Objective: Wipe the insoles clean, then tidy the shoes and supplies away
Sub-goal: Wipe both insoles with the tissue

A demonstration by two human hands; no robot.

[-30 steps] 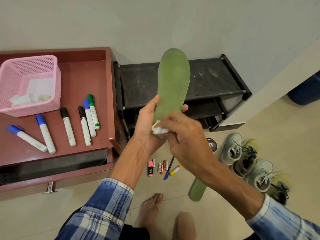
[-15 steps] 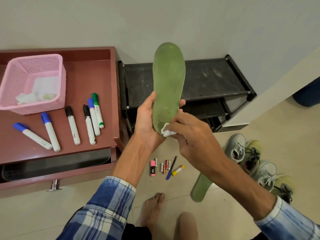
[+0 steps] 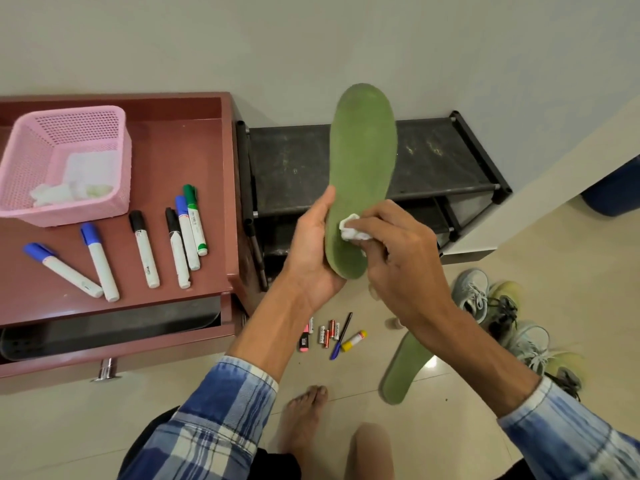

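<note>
Green insole (image 3: 362, 168) upright, toe end up, gripped at the heel by the left hand (image 3: 311, 251), thumb lying along its left edge. Right hand (image 3: 398, 258) pinching a crumpled white wipe (image 3: 351, 230) in curled fingers and pressing it against the lower half of the insole's face. Both held in the air in front of the black shoe rack (image 3: 294, 161). Second green insole (image 3: 405, 372) flat on the floor, its far end hidden behind the right forearm. Grey and yellow shoes (image 3: 472, 292) bunched on the floor just beyond it, near the rack's right front corner. Small batteries (image 3: 327, 332), a pen (image 3: 341, 336) and a pink highlighter (image 3: 304, 339) close together on the floor before the rack. On the red cabinet top (image 3: 194, 161): pink basket (image 3: 69, 114) at the back left corner, white wipes inside; six markers (image 3: 145, 251) in a loose row toward the front edge. Drawer (image 3: 104, 327) beneath pulled open.
</note>
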